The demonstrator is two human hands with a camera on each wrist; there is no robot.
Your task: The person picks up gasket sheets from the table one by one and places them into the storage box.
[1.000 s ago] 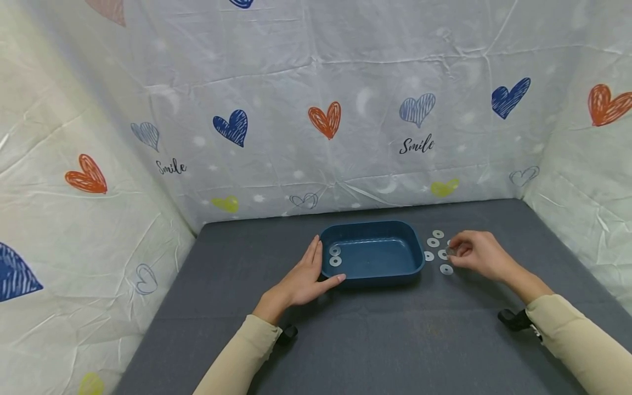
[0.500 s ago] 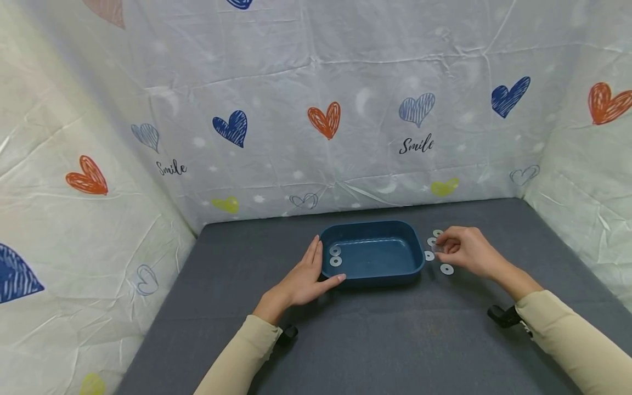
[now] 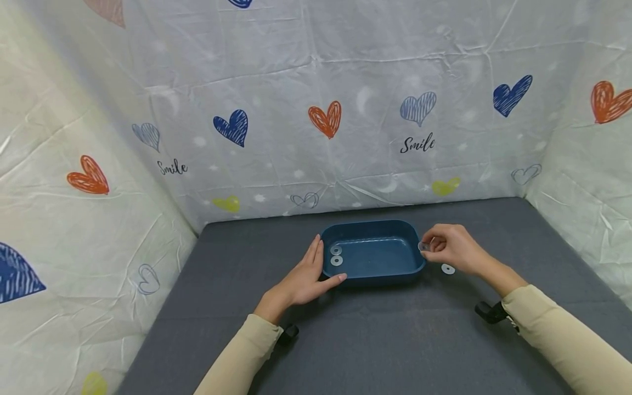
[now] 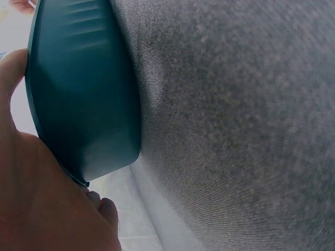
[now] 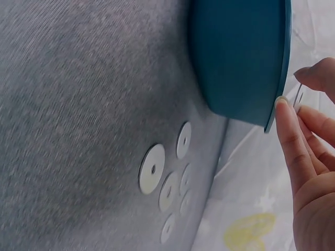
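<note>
A dark blue rectangular plastic tray (image 3: 373, 258) stands on the grey cloth. My left hand (image 3: 302, 277) rests along its left end with straight fingers, the thumb spread over the front rim. Two flat metal washers (image 3: 337, 260) lie inside at the left. My right hand (image 3: 454, 248) pinches another washer (image 3: 423, 246) between thumb and fingers at the tray's right rim. The right wrist view shows that washer (image 5: 298, 95) almost edge-on, just past the rim.
Several loose washers (image 5: 152, 168) lie on the cloth to the right of the tray, mostly hidden by my right hand in the head view. A white curtain (image 3: 276, 71) printed with hearts closes off the back and sides of the table (image 3: 375, 340).
My right hand has moved left from the loose washers to the tray's right rim, carrying a washer. My left hand and the tray have stayed in place.
</note>
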